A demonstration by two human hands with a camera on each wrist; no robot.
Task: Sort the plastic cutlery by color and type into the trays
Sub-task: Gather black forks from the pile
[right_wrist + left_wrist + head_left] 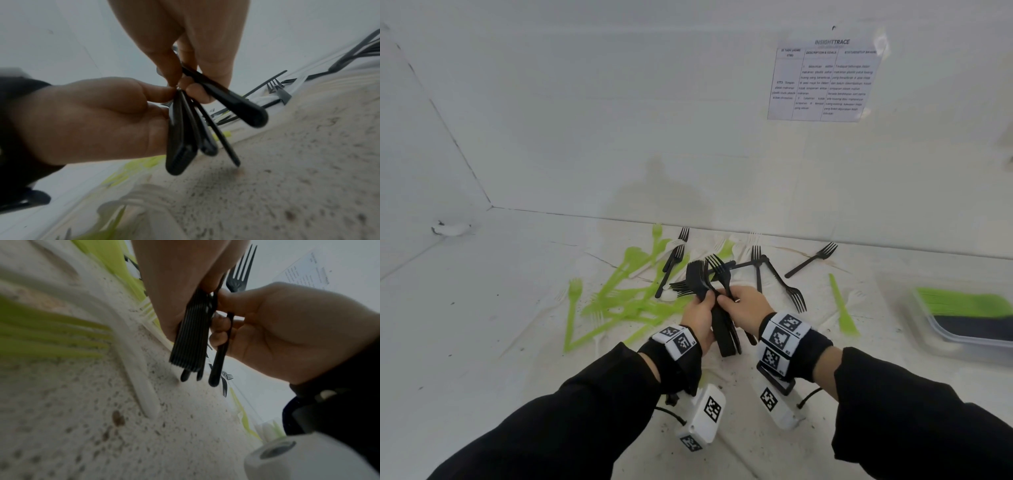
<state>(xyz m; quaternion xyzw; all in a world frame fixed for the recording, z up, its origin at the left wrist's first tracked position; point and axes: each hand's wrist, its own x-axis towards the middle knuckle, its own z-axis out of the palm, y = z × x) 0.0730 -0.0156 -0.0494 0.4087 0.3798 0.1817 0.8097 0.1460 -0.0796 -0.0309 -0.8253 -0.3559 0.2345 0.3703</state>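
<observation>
Black forks (697, 277) bunched in my left hand (697, 317); right hand (746, 305) pinches one fork (720, 270). Loose grip could fan and spill them.

Bare tabletop (465, 325) is left open well to the left of the grip. Just ahead it's blocked by scattered black forks (774, 270), with green cutlery (619, 294) piled ahead-left. Off to the right, passage is cut off by a tray (962, 339).
</observation>
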